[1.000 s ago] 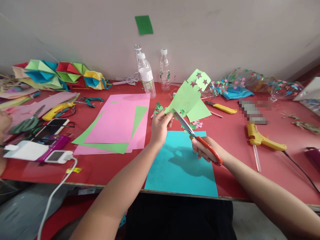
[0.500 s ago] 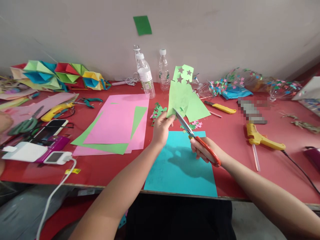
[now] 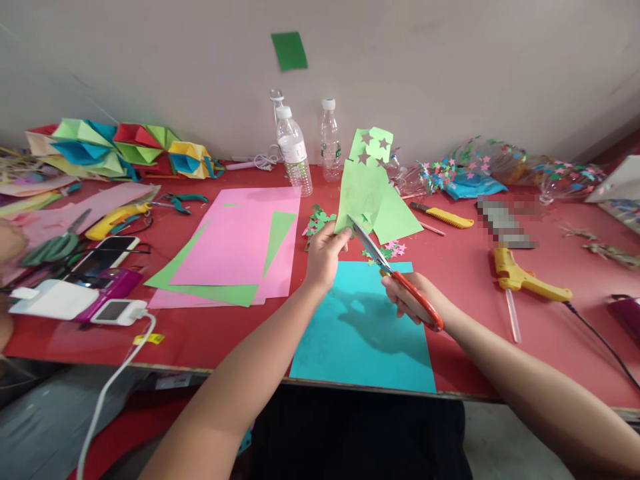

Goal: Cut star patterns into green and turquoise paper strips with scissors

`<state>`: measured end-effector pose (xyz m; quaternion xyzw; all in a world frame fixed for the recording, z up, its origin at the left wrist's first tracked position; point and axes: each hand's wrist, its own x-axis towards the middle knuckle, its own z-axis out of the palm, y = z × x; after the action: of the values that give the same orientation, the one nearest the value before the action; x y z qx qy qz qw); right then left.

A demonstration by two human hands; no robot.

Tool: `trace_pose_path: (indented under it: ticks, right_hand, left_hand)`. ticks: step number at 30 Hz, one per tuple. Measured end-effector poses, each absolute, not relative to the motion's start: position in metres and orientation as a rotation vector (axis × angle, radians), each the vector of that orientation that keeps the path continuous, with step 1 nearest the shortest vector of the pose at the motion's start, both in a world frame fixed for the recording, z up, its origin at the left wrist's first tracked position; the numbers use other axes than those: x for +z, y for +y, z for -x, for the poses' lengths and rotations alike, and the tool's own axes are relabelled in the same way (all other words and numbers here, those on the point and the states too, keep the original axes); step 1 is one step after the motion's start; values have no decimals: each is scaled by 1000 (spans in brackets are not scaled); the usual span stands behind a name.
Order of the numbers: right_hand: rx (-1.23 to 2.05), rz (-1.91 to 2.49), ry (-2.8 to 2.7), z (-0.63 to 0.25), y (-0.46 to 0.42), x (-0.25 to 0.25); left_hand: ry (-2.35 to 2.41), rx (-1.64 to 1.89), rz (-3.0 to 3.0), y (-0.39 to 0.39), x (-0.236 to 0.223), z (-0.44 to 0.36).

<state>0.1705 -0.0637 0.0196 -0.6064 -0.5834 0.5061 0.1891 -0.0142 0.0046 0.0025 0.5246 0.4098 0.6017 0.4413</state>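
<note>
My left hand [image 3: 324,257] pinches the lower edge of a light green paper sheet [image 3: 363,183], whose upper part has several star-shaped holes. In my right hand [image 3: 413,297] is a pair of scissors [image 3: 415,297] with red handles, its blades slanting up and left against the green sheet near my left fingers. Below both hands a blue paper sheet [image 3: 360,340] lies at the table's front edge, with their shadow on it. Small green star cut-outs [image 3: 317,223] lie just behind my left hand. Pink and green stars [image 3: 393,250] lie behind the scissors.
Pink and green sheets [image 3: 225,247] are stacked on the left of the red table [image 3: 465,373]. Plastic bottles [image 3: 295,150] stand at the back. On the right lie a yellow utility knife [image 3: 450,217] and a glue gun [image 3: 525,277]. Another person's hand [image 3: 11,243] shows at far left.
The view has shifted slightly. My hands, the green sheet and the scissors keep nearly the same pose, with the blades still at the paper.
</note>
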Motion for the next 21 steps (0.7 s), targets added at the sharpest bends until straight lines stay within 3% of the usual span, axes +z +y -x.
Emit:
trace_pose_path:
  ticks: [21]
  right_hand:
    - [1415, 1708, -1637, -172, -61, 26]
  left_hand:
    - [990, 1595, -1086, 14, 7, 22]
